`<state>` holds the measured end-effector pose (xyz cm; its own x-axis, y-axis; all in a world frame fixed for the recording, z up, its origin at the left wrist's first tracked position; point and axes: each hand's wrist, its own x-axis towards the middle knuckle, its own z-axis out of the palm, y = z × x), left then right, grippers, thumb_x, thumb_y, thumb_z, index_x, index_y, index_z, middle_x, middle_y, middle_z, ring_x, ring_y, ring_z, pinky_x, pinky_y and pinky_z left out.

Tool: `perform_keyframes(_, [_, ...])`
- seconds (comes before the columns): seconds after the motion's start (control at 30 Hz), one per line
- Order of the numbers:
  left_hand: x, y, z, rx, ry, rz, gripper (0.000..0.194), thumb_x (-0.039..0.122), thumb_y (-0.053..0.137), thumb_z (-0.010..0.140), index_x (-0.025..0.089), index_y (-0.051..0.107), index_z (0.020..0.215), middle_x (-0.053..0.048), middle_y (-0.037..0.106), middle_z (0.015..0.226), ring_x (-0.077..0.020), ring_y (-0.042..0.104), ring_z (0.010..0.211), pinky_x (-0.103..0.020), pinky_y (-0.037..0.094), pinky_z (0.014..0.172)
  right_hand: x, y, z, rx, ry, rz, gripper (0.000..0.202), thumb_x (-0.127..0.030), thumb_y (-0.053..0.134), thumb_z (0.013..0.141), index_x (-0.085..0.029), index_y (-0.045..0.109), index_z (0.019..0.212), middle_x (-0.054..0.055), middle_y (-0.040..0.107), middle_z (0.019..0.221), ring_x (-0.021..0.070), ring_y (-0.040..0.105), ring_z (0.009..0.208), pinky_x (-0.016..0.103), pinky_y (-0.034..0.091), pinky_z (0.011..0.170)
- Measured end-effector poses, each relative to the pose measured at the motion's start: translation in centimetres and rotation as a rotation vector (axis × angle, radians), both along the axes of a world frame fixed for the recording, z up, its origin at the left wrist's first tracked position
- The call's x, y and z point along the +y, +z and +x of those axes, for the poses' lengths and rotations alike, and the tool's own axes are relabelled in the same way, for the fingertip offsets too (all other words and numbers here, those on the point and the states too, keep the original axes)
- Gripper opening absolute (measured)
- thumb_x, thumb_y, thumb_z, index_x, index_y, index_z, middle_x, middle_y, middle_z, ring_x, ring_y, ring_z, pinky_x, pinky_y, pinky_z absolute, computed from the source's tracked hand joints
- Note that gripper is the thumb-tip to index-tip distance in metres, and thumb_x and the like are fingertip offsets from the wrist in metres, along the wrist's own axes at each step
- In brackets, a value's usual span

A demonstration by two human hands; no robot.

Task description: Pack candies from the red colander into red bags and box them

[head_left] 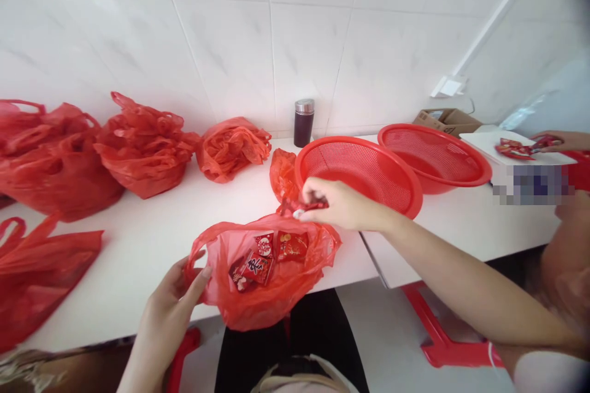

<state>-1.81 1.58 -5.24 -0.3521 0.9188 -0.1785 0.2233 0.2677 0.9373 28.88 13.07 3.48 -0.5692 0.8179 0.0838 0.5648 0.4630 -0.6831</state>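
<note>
A red plastic bag [262, 316] sits at the table's front edge with its mouth spread. Inside it lie several small red packets [256, 266] with printed wrappers. My left hand [175, 295] is closed around the bag's left handle, its thumb over the plastic. Just above the far right rim of the bag, my right hand [334, 202] pinches red packets [314, 203] between thumb and fingers; how many cannot be made out. Close behind that hand stands a red mesh basket [364, 159].
Several full red bags [147, 141] line the table's left side. A dark tumbler [303, 124] stands by the wall. At right are a second red basket [433, 153], a cardboard box [447, 120], a white scale [483, 141] and another person's hand [565, 140] holding red packets.
</note>
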Motion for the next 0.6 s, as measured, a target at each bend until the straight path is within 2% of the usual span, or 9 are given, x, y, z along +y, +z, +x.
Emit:
perform_keyframes(0.07, [-0.2, 0.6, 0.4, 0.009, -0.061, 0.020, 0.042, 0.054, 0.066, 0.076, 0.018, 0.065, 0.098, -0.001, 0.065, 0.077, -0.0172, 0.060, 0.071, -0.028, 0.052, 0.067, -1.8, -0.4, -2.4, -0.072, 0.059, 0.076, 0.018, -0.035, 0.062, 0.086, -0.022, 0.053, 0.095, 0.000, 0.063, 0.087, 0.0144, 0.057, 0.074, 0.026, 0.042, 0.065])
perform_keyframes(0.17, [-0.8, 1.5, 0.3, -0.031, -0.070, 0.099, 0.033, 0.050, 0.065, 0.079, 0.018, 0.062, 0.081, 0.001, 0.060, 0.069, -0.0134, 0.054, 0.063, -0.024, 0.047, 0.059, -3.2, -1.7, -3.8, -0.282, 0.097, 0.348, 0.013, -0.024, 0.054, 0.093, -0.020, 0.061, 0.103, 0.008, 0.065, 0.097, 0.0201, 0.058, 0.086, 0.033, 0.044, 0.072])
perform_keyframes(0.23, [-1.3, 2.0, -0.3, -0.117, -0.035, 0.123, 0.032, 0.050, 0.067, 0.078, 0.018, 0.061, 0.081, 0.001, 0.060, 0.068, -0.0131, 0.053, 0.061, -0.024, 0.046, 0.056, -3.7, -2.5, -3.2, -0.375, 0.227, 0.479, 0.018, -0.031, 0.055, 0.093, -0.018, 0.067, 0.098, 0.014, 0.063, 0.111, 0.0271, 0.055, 0.105, 0.042, 0.043, 0.085])
perform_keyframes(0.3, [-1.7, 2.4, -1.1, -0.217, 0.011, 0.118, 0.031, 0.049, 0.070, 0.075, 0.020, 0.061, 0.080, 0.002, 0.061, 0.067, -0.0129, 0.054, 0.060, -0.023, 0.047, 0.055, -4.1, -3.0, -1.9, -0.430, 0.390, 0.492, 0.027, -0.044, 0.064, 0.086, -0.019, 0.071, 0.092, 0.015, 0.055, 0.130, 0.0341, 0.047, 0.121, 0.049, 0.039, 0.097])
perform_keyframes(0.37, [-1.9, 2.9, -1.7, -0.276, 0.050, 0.111, 0.029, 0.046, 0.073, 0.073, 0.021, 0.060, 0.077, 0.004, 0.061, 0.065, -0.0119, 0.053, 0.059, -0.022, 0.048, 0.055, -4.3, -2.9, -0.4, -0.495, 0.459, 0.476, 0.025, -0.042, 0.070, 0.081, -0.019, 0.072, 0.090, 0.014, 0.051, 0.137, 0.0362, 0.044, 0.125, 0.051, 0.038, 0.099])
perform_keyframes(0.43, [-1.7, 3.5, -2.2, -0.274, 0.078, 0.128, 0.027, 0.043, 0.075, 0.073, 0.021, 0.059, 0.073, 0.005, 0.060, 0.061, -0.0106, 0.052, 0.056, -0.020, 0.046, 0.053, -4.1, -2.1, 0.9, -0.577, 0.441, 0.482, 0.010, -0.023, 0.064, 0.086, -0.018, 0.071, 0.090, 0.013, 0.061, 0.124, 0.0306, 0.054, 0.114, 0.046, 0.042, 0.094])
perform_keyframes(0.5, [-1.0, 4.5, -2.9, -0.230, 0.105, 0.177, 0.025, 0.039, 0.075, 0.072, 0.020, 0.059, 0.074, 0.006, 0.059, 0.060, -0.0104, 0.052, 0.056, -0.020, 0.046, 0.053, -3.6, -0.3, 1.8, -0.604, 0.403, 0.514, 0.020, -0.010, 0.051, 0.090, -0.017, 0.070, 0.089, 0.010, 0.069, 0.101, 0.0248, 0.061, 0.098, 0.043, 0.044, 0.088])
perform_keyframes(0.53, [-0.5, 5.0, -3.4, -0.198, 0.131, 0.225, 0.024, 0.038, 0.075, 0.072, 0.019, 0.060, 0.075, 0.005, 0.060, 0.061, -0.0108, 0.053, 0.058, -0.020, 0.047, 0.054, -3.4, 0.9, 2.2, -0.574, 0.381, 0.534, 0.023, -0.009, 0.048, 0.092, -0.018, 0.069, 0.090, 0.009, 0.070, 0.094, 0.0236, 0.061, 0.094, 0.043, 0.045, 0.087])
perform_keyframes(0.6, [0.6, 6.4, -4.5, -0.062, 0.192, 0.365, 0.025, 0.039, 0.073, 0.073, 0.019, 0.059, 0.079, 0.004, 0.063, 0.068, -0.0117, 0.056, 0.063, -0.023, 0.051, 0.060, -3.1, 3.8, 2.5, -0.434, 0.308, 0.578, 0.022, -0.016, 0.046, 0.094, -0.020, 0.068, 0.093, 0.007, 0.070, 0.094, 0.0242, 0.061, 0.096, 0.043, 0.045, 0.089])
